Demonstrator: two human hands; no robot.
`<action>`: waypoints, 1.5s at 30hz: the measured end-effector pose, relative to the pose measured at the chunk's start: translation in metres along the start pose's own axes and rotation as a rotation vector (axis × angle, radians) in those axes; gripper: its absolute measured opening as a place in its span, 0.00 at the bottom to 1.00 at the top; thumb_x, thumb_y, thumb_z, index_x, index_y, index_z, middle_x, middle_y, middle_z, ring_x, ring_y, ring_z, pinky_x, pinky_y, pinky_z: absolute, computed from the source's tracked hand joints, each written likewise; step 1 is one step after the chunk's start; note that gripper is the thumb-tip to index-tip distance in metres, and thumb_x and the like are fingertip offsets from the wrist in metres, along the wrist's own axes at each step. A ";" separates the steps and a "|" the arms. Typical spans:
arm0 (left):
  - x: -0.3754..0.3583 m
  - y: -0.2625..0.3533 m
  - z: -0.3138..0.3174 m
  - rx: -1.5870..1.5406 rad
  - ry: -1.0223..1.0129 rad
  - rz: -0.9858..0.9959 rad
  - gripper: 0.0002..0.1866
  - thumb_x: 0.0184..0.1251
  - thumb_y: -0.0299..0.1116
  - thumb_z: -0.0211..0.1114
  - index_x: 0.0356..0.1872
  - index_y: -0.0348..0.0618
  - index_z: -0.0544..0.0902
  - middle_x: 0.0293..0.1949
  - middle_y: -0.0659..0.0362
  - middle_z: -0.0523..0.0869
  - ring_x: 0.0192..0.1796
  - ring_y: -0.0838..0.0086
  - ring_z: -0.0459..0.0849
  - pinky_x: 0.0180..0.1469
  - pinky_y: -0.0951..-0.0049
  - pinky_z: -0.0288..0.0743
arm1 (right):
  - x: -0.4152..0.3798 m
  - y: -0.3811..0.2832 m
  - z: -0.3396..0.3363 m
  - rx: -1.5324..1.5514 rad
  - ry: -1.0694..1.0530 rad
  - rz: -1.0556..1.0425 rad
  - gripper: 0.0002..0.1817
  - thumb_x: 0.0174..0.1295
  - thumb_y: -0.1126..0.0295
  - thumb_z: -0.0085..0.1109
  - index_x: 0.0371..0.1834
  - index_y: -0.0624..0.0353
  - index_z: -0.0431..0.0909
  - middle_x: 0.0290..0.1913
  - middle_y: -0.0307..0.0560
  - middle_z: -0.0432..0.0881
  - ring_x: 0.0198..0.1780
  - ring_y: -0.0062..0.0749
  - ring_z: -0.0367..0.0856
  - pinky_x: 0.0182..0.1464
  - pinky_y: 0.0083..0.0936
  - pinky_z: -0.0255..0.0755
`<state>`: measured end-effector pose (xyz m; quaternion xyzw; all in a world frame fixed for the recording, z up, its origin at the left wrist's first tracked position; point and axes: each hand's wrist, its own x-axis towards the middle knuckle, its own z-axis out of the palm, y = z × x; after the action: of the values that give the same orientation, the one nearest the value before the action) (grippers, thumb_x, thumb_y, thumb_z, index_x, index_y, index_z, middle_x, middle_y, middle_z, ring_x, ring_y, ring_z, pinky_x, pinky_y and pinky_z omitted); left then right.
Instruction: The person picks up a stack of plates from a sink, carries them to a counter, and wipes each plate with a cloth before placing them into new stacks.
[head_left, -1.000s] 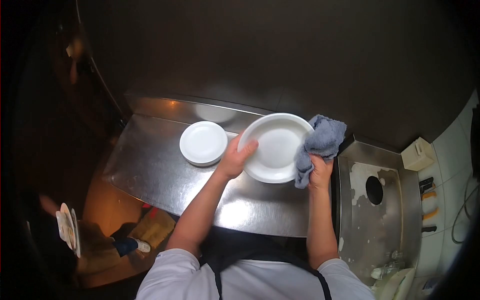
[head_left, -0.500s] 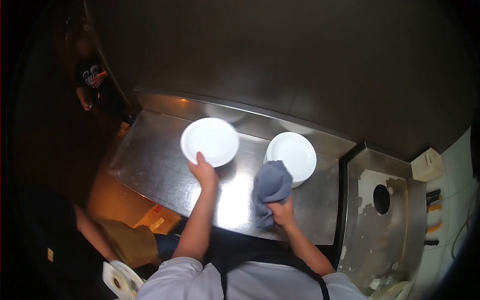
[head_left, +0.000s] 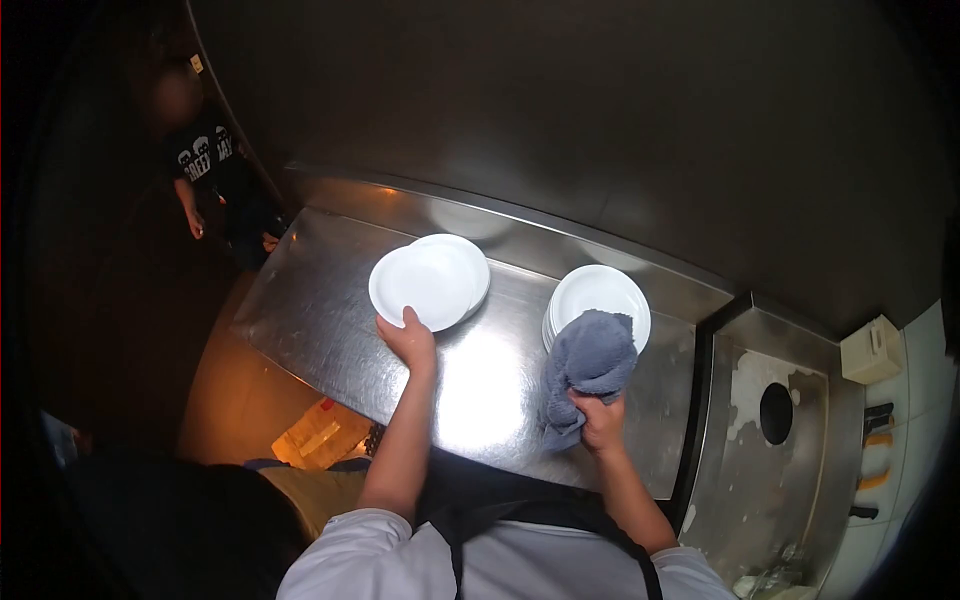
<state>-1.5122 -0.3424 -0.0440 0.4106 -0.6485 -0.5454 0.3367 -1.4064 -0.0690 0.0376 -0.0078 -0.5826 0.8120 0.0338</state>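
Note:
My left hand (head_left: 408,342) grips a round white plate (head_left: 420,288) at its near edge, thumb on top. Behind and partly under that plate, another white plate (head_left: 472,262) shows its far rim. My right hand (head_left: 598,418) is closed around a bunched grey-blue cloth (head_left: 592,355). The cloth overlaps the near side of a stack of white plates (head_left: 598,288) on the right part of the steel counter.
The steel counter (head_left: 330,300) has a raised back edge. Right of it lies a steel basin with a round dark hole (head_left: 776,413). Knives (head_left: 876,440) hang on the tiled wall below a white box (head_left: 870,350). One person (head_left: 215,165) stands far left, another (head_left: 190,510) at lower left.
My right hand has moved the cloth up and right, over the plate stack. The second plate behind the one in my left hand now shows. The person at lower left has shifted.

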 end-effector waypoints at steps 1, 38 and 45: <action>0.000 -0.001 0.003 0.065 0.005 -0.005 0.26 0.70 0.30 0.60 0.64 0.28 0.67 0.67 0.38 0.67 0.66 0.47 0.71 0.70 0.57 0.64 | 0.002 0.000 -0.003 0.007 0.030 -0.004 0.20 0.51 0.78 0.69 0.49 0.66 0.80 0.47 0.45 0.84 0.48 0.31 0.82 0.56 0.29 0.74; -0.181 -0.023 0.101 0.308 -0.974 0.666 0.72 0.40 0.52 0.82 0.78 0.39 0.38 0.78 0.39 0.47 0.81 0.45 0.42 0.73 0.27 0.29 | 0.145 0.019 -0.039 -1.183 -0.377 -0.295 0.35 0.54 0.65 0.66 0.69 0.57 0.71 0.71 0.69 0.67 0.76 0.61 0.60 0.76 0.50 0.53; -0.149 -0.002 0.085 -0.005 -1.087 0.544 0.71 0.43 0.51 0.79 0.78 0.32 0.37 0.79 0.37 0.45 0.81 0.46 0.45 0.76 0.35 0.37 | 0.097 0.011 -0.112 -1.313 -0.080 -0.314 0.37 0.53 0.78 0.61 0.71 0.57 0.69 0.68 0.66 0.72 0.71 0.56 0.69 0.73 0.42 0.60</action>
<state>-1.5222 -0.1713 -0.0594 -0.1078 -0.8081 -0.5728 0.0854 -1.4980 0.0397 -0.0062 0.0879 -0.9503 0.2745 0.1179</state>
